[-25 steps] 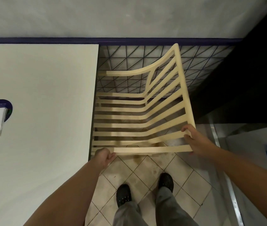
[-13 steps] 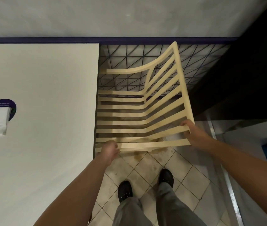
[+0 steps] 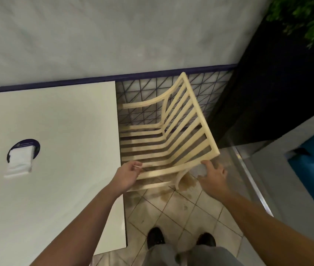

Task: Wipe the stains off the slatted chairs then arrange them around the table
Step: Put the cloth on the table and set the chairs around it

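Slatted chair (image 3: 163,143) is held beside the worktop (image 3: 56,141), likely for tucking in; left hand (image 3: 128,174) fingers curled round a slat, right hand (image 3: 212,176) grip at its corner unclear.

The round purple sticker (image 3: 35,145) on the white table (image 3: 66,121) carries small print too blurred to read.

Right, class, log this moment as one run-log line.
slatted chair: beside table | left hand: grips seat slat | right hand: touches backrest corner, grip unclear | white cloth: on table
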A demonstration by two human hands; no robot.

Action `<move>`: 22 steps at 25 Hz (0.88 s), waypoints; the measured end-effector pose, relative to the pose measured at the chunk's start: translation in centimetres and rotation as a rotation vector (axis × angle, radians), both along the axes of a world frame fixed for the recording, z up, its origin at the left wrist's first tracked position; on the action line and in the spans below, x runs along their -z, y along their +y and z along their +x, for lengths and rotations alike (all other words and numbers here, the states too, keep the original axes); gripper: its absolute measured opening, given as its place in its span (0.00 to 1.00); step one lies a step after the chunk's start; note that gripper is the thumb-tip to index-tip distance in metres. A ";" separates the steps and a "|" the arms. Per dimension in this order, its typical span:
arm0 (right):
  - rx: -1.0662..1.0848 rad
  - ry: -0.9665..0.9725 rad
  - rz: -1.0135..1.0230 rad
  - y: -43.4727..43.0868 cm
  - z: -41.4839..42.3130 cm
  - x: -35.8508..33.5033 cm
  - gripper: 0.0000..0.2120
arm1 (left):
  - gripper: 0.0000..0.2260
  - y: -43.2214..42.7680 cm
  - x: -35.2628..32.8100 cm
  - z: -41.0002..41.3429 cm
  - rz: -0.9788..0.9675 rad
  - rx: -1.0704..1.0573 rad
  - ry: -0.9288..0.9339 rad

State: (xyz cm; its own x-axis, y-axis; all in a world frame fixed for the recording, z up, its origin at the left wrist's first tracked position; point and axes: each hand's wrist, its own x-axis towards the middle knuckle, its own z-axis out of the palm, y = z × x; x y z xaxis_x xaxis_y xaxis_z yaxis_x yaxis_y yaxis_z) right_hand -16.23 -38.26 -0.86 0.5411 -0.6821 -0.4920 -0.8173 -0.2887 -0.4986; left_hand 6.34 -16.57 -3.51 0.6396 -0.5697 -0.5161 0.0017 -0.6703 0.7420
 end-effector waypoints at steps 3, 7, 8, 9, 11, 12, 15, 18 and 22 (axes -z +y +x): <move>-0.079 -0.016 0.032 3.1 -1.1 -1.8 0.27 | 0.10 2.9 -2.4 -2.4 -0.033 0.045 -0.103; -0.162 -0.067 0.123 7.1 -4.3 -4.8 0.20 | 0.10 8.1 -5.3 -8.4 -0.069 0.052 -0.203; -0.180 -0.088 0.159 8.0 -5.2 -5.1 0.18 | 0.09 9.7 -5.6 -9.9 -0.073 0.040 -0.215; -0.198 -0.095 0.188 9.1 -6.3 -5.1 0.15 | 0.09 11.4 -6.0 -11.4 -0.074 0.028 -0.227; -0.219 -0.106 0.200 12.4 -9.5 -5.4 0.11 | 0.10 15.9 -6.8 -15.1 -0.062 -0.009 -0.263; -0.227 -0.123 0.201 14.4 -11.3 -5.4 0.10 | 0.11 18.5 -7.0 -17.1 -0.056 -0.037 -0.275; -0.253 -0.140 0.231 20.9 -16.3 -4.5 0.08 | 0.10 27.1 -7.2 -22.9 -0.028 -0.113 -0.307; -0.236 -0.136 0.258 27.4 -19.5 -3.6 0.09 | 0.09 34.7 -6.8 -27.3 0.036 -0.168 -0.259; -0.301 -0.118 0.305 36.2 -21.9 -3.9 0.11 | 0.11 43.8 -6.7 -30.4 0.069 -0.262 -0.249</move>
